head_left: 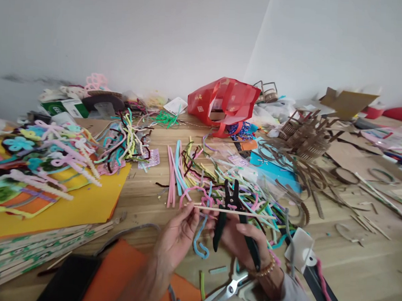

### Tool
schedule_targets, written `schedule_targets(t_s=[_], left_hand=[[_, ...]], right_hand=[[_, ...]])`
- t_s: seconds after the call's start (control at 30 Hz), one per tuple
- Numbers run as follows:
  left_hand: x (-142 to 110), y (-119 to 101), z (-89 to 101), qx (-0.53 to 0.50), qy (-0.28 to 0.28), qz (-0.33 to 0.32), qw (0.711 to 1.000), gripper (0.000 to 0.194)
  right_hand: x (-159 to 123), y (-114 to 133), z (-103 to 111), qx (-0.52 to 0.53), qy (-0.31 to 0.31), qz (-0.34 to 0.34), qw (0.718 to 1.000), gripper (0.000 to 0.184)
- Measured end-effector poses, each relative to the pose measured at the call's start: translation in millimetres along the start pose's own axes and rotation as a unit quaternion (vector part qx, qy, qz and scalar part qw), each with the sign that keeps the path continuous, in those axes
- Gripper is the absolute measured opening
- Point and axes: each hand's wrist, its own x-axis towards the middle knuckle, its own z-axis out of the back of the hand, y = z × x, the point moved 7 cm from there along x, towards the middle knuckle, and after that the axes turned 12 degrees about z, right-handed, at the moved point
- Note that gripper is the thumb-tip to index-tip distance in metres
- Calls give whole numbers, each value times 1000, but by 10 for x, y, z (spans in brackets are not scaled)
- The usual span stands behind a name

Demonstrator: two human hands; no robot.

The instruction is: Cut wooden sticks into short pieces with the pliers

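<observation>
Between thumb and fingertips, my left hand (178, 234) pinches one end of a thin pale stick (251, 213) that lies crosswise to the right. Pink pipe cleaner (188, 191) loops and a bent light-blue pipe cleaner (201, 247) show around the fingertips; how they join the stick is unclear. My right hand (235, 240) is closed around wire strippers (220, 228) with dark green handles, their black jaws pointing away from me. The stick passes across the strippers, and the right fingertips come close to the left ones. Scissors (230, 287) lie below the right hand.
Loose pipe cleaners (259, 194) heap behind the hands. Finished pipe-cleaner flowers (21, 144) cover yellow sheets (113, 191) at left, near wrapped sticks (44, 250). A red bag (203, 101) stands at the back; small woven baskets (312, 143) and brown strips (316, 203) sit right.
</observation>
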Motion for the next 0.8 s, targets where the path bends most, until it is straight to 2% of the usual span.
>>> schedule_targets(t_s=[0.17,0.33,0.43,0.57,0.67,0.73,0.8], left_hand=[[84,174,117,61,3,-6,998,23],[127,180,177,180,42,-54,981,9],[71,50,124,327,53,-100,938,18],[-25,-121,17,523,60,-146,838,22],[-63,-163,-22,623,70,-164,762,23],[-61,-150,-12,647,79,-150,744,26],[-42,-111,24,634,91,-105,761,29]], right_hand=[[20,2,75,12,-30,-1,999,46],[-2,-18,148,25,-9,-18,999,42],[-17,-24,200,-2,-10,-28,1000,37],[-30,-48,157,1,5,-62,998,39],[-30,-54,67,21,19,-86,996,38],[-24,-47,18,24,26,-93,995,38],[-18,-40,-2,22,29,-92,995,39]])
